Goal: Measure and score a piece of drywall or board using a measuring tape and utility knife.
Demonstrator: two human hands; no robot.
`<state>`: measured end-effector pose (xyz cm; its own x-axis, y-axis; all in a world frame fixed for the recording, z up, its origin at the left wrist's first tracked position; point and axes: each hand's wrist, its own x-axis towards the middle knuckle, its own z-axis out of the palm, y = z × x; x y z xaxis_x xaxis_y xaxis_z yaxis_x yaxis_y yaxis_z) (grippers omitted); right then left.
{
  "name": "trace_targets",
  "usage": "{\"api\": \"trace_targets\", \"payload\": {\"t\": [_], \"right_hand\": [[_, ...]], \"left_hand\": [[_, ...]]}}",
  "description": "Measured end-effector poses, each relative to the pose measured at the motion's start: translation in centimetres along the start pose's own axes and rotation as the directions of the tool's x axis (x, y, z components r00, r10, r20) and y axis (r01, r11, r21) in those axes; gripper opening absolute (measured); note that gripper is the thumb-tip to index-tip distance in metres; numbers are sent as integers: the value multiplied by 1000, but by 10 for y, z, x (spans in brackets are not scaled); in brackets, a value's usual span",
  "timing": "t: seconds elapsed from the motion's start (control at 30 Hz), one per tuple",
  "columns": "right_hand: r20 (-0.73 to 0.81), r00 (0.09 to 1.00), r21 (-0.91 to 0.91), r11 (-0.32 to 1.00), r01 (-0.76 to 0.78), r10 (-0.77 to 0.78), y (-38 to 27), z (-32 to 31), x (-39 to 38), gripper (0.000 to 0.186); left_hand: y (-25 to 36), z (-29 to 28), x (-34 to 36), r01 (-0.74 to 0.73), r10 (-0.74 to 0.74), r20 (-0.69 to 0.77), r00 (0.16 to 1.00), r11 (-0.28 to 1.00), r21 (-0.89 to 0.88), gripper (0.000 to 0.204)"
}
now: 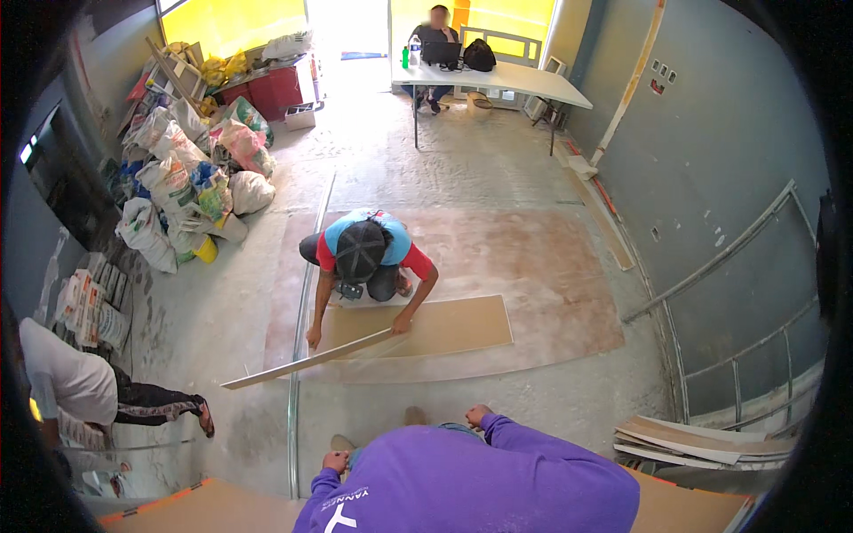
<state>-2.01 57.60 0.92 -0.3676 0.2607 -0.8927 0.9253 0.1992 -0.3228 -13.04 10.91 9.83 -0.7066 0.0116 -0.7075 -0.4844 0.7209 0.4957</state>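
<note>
My left hand [336,460] is curled closed below my purple cuff, beside my left knee, and I see nothing in it. Resting by my right knee, my right hand [478,415] also has its fingers curled, with no object showing. The tips of my shoes [415,415] peek out past my knees. In front of me a person in a cap [362,249] squats and holds a long narrow strip of board [306,361] with both hands, tilted across a long metal channel [294,417]. Under that strip lies a tan rectangular board [462,327].
Filled sacks [169,186] are heaped at the far left. A white table [506,80] with a seated person stands at the back. Board offcuts [702,441] lie stacked at lower right, near metal framing [737,262]. Another person [75,373] bends at the left.
</note>
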Motion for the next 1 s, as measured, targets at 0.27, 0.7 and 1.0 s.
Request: {"api": "trace_targets", "payload": {"t": [0.27,0.7,1.0], "right_hand": [[4,1000,-45,999,13,-13,-1,0,21,25],[-34,999,-29,999,22,-23,-2,-1,19,29],[-66,997,29,999,28,-26,-8,1,18,27]], "left_hand": [[-19,10,15,-24,24,9,1000,997,68,35],[-21,13,25,-56,56,0,998,998,10,36],[-10,9,18,7,-7,6,1000,1000,-14,33]]}}
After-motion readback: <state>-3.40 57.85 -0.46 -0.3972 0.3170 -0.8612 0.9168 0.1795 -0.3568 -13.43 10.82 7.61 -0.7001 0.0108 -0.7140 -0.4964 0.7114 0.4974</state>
